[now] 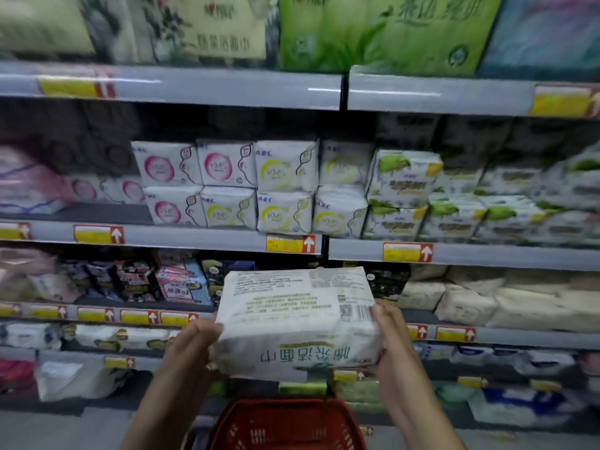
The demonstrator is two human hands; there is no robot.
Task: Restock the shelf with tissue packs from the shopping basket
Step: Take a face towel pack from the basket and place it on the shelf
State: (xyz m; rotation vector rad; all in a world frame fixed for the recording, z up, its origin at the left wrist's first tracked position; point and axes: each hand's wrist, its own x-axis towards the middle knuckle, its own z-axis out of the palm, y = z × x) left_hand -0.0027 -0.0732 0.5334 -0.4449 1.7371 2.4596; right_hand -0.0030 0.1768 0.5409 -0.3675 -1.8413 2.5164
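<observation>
I hold a white tissue pack [297, 316] with green print and a barcode in front of the shelving, its lettering upside down to me. My left hand [194, 341] grips its left end and my right hand [389, 332] grips its right end. The pack hangs at the height of the third shelf [519, 337], above the red shopping basket [287, 423] at the bottom centre. Only the basket's far rim and part of its mesh wall show; what lies inside is hidden.
Grey shelves [227, 237] with yellow and red price tags run across the view. White packs with pink and yellow rings [227, 186] fill the middle shelf, green-printed packs [406, 177] to their right. Large green bundles [383, 30] sit on top. Beige packs [487, 300] lie at right.
</observation>
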